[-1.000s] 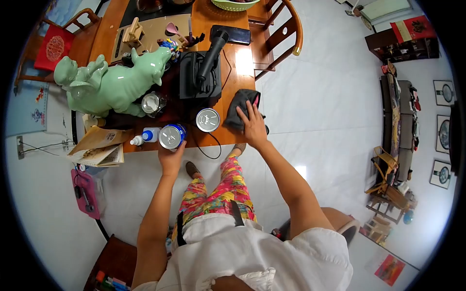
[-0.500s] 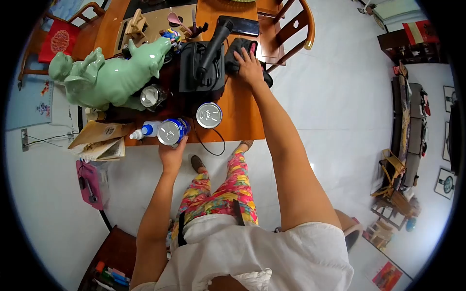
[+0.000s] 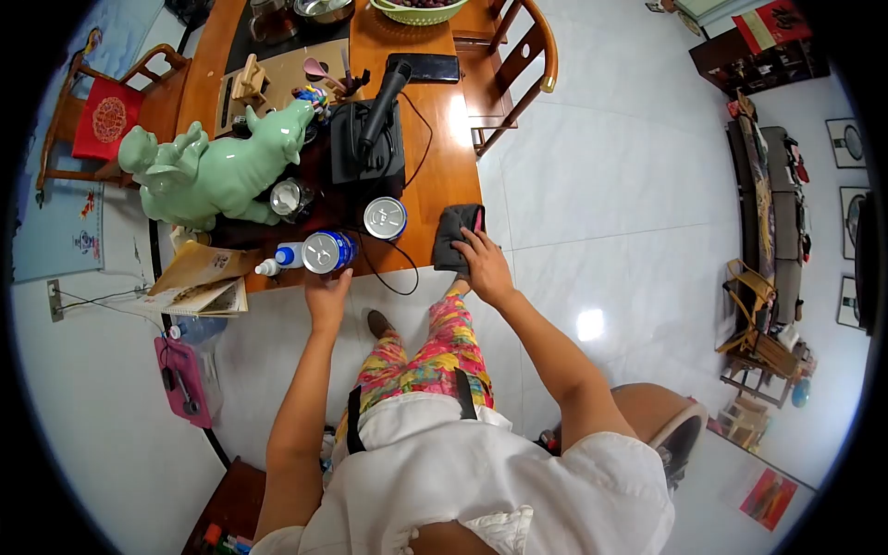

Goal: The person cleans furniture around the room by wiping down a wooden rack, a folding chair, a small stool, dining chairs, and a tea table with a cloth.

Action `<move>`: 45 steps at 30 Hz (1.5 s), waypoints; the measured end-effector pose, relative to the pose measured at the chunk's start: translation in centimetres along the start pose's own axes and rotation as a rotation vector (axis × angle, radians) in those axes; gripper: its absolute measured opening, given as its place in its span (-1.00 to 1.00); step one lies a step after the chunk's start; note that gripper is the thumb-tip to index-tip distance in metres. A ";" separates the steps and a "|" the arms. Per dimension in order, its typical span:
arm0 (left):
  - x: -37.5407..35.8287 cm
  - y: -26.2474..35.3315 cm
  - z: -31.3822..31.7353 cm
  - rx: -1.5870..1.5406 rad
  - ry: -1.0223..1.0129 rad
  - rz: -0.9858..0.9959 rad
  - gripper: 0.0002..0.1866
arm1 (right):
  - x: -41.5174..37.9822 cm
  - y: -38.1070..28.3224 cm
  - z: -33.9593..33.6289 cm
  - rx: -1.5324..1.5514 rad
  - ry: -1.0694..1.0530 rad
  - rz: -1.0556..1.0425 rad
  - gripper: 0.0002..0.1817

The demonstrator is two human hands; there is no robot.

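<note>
My left hand is wrapped round the lower side of a blue can with a silver top, at the table's front edge. Beside it on the left lies a white bottle with a blue cap. A second can stands to the right, with a thin black cable near it. At the table's front right corner, my right hand has its fingers on a dark grey cloth with a pink patch; the cloth is bunched under the fingers.
A green ceramic figure fills the table's left side, near a glass jar. Behind the cans are a black box, a black microphone and a phone. Wooden chairs flank the table. An open booklet lies at front left.
My right hand has come back toward me along the table's right edge, bringing the dark cloth from beside the black box to the front corner. My left hand stays at the blue can.
</note>
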State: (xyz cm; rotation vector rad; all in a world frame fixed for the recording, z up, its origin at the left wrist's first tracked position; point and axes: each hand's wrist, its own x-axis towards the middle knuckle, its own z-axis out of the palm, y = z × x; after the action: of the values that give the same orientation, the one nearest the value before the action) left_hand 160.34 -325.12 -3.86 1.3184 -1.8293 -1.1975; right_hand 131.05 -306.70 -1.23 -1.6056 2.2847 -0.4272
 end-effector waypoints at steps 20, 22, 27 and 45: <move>-2.3 0.2 -0.2 0.003 0.021 -0.183 -0.34 | 16.3 3.6 3.2 -0.058 0.285 0.264 -0.34; -2.7 -0.5 0.1 -0.022 0.050 -0.174 -0.35 | 20.1 4.9 3.0 -0.112 0.292 0.242 -0.35; -2.6 -0.1 0.5 0.114 0.012 -0.159 -0.36 | 20.8 4.7 2.0 -0.093 0.334 0.202 -0.35; -1.8 -2.0 -2.3 0.854 -0.156 0.221 -0.44 | 21.0 8.6 0.4 0.301 0.127 0.632 -0.50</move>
State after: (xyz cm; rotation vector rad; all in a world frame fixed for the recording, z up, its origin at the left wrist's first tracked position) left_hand 163.73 -324.42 -4.62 1.3915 -2.6685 -0.3883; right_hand 117.22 -323.70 -6.89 -0.6791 2.5081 -0.6722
